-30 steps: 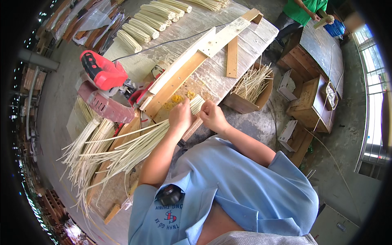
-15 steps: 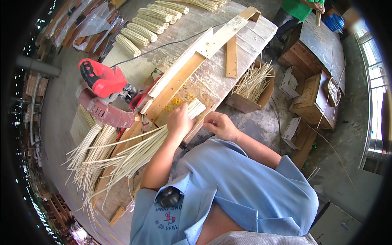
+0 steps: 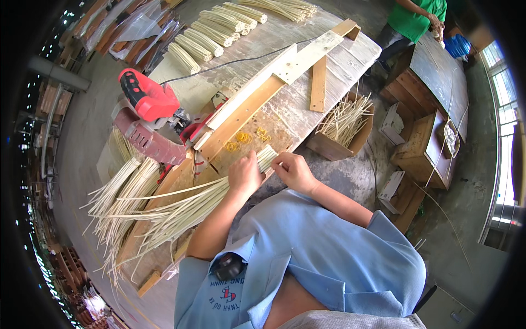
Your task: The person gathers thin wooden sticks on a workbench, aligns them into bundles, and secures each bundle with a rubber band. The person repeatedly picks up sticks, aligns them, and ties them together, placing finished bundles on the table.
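Note:
A bundle of long pale cane-like sticks (image 3: 189,208) lies slantwise over the near part of the work table, its loose ends fanning out to the left. My left hand (image 3: 245,174) is closed round the bundle close to its even end. Just right of it, my right hand (image 3: 294,172) has its fingers bent at the edge of that bundle end; whether they grip anything is hidden. Beyond my hands, several yellow rubber bands (image 3: 243,137) lie on the wooden board. Left of the bundle stands a red power saw (image 3: 145,98) with a dusty guard.
More loose sticks (image 3: 118,189) lie beneath the saw. Cut bundles (image 3: 211,33) line the table's far side, near a black cable (image 3: 241,59). A long wooden fence (image 3: 252,107) crosses the table. Right of it stands a carton of offcuts (image 3: 345,123); a person in green (image 3: 419,19) works beyond.
My right hand has come in to the bundle's end, from slightly apart beside it. The view has shifted a little, and the person in green has moved their hands.

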Available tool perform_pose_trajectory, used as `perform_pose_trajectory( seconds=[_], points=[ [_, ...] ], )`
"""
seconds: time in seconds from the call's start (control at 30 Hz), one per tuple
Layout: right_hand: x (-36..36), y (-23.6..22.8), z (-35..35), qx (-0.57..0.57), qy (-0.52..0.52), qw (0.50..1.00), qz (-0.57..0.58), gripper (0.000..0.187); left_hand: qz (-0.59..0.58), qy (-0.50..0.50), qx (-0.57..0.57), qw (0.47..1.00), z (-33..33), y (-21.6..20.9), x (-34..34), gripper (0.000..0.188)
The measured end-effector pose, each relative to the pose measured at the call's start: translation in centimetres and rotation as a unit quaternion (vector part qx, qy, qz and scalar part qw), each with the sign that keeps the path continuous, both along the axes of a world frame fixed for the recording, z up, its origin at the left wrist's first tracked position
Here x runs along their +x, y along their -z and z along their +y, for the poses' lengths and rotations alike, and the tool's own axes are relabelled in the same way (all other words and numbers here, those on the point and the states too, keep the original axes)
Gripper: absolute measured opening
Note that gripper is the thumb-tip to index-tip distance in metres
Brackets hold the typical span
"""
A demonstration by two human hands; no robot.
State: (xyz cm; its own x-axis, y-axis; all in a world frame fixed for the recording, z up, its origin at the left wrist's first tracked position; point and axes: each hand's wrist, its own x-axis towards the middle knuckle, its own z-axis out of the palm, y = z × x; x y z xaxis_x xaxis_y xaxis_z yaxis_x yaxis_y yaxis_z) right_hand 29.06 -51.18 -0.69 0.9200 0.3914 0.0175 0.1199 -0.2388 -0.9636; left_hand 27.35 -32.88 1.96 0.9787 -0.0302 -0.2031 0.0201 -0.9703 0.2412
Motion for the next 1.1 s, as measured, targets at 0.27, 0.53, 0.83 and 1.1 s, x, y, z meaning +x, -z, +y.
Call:
perform_pose_trajectory(
  seconds=[0.27,0.53,0.83,1.1],
  points=[
    [4.0,1.6,-0.7,0.02,-0.026,0.98,0.195,0.017,-0.002,-0.013,0.004,1.0,-0.1,0.5,-0.2,0.035],
    [8.9,1.7,0.9,0.112,0.045,0.955,0.271,0.019,-0.029,-0.012,0.015,0.999,0.5,-1.3,-1.4,0.038],
    [10.2,2.3,6.3,-0.214,-0.132,0.966,-0.058,0.018,-0.006,-0.001,-0.004,1.0,0.3,-1.3,-3.5,0.037],
    [12.1,1.5,6.7,-0.234,-0.153,0.958,-0.061,0.016,-0.007,-0.007,-0.025,1.0,0.0,-1.2,-4.5,0.044]
  ],
)
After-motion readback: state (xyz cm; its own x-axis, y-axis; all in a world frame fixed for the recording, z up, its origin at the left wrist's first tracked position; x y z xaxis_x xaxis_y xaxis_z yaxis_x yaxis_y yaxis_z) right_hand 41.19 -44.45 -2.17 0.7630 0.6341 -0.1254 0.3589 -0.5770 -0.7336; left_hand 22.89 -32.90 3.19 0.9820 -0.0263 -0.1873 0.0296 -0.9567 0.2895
